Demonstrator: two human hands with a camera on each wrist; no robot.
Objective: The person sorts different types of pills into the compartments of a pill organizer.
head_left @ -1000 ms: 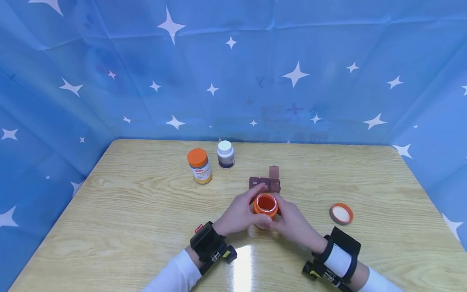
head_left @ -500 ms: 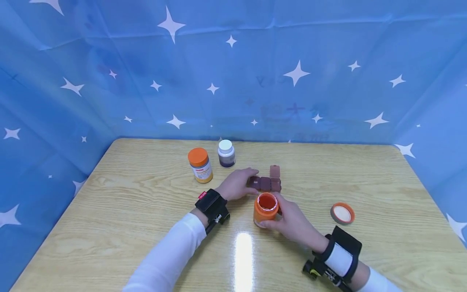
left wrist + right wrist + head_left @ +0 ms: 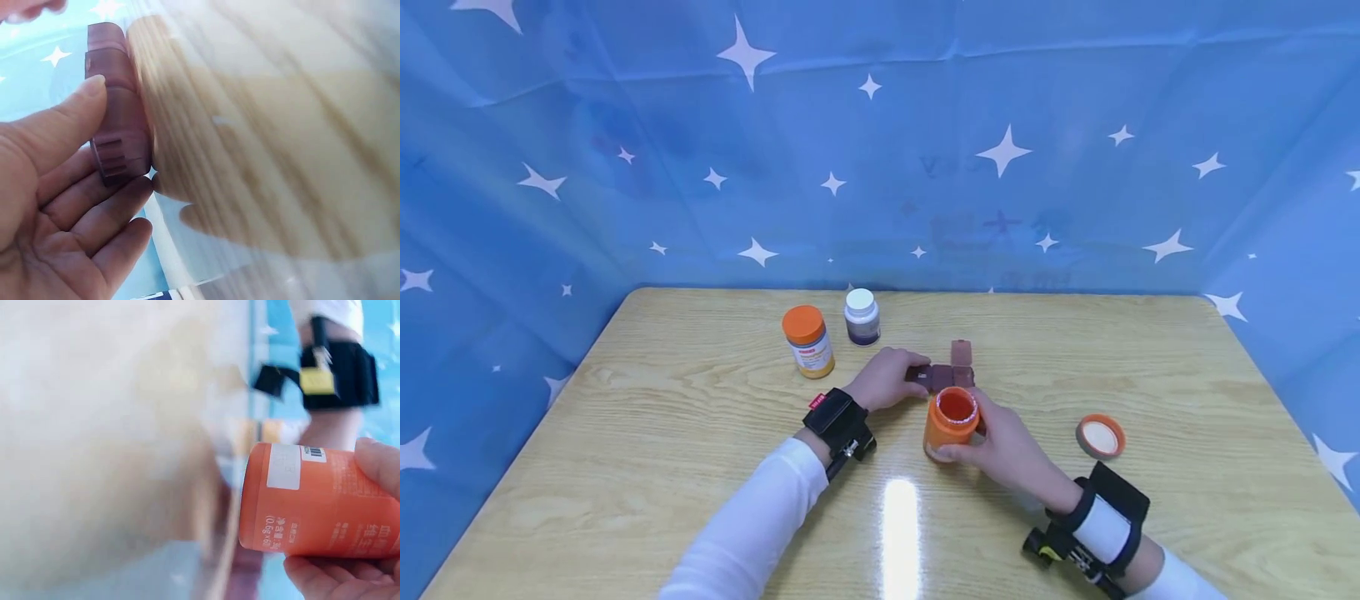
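Since one second ago, the left hand has moved from the orange bottle to the small dark-red box, and it now holds the left end of this box between thumb and fingers. The right hand remains clamped on the bottle, which is open at the top and is just in front of the box. At the right end of the box one flap is open. All is on or above a worktop of pale wood with fine grain, where a bright strip of light shines near the front. To the right lies a loose lid, its white inside upward. Toward the back are an orange-topped jar and, near it, a white-capped bottle. Blue cloth with white stars hangs behind and at both sides, softly creased.
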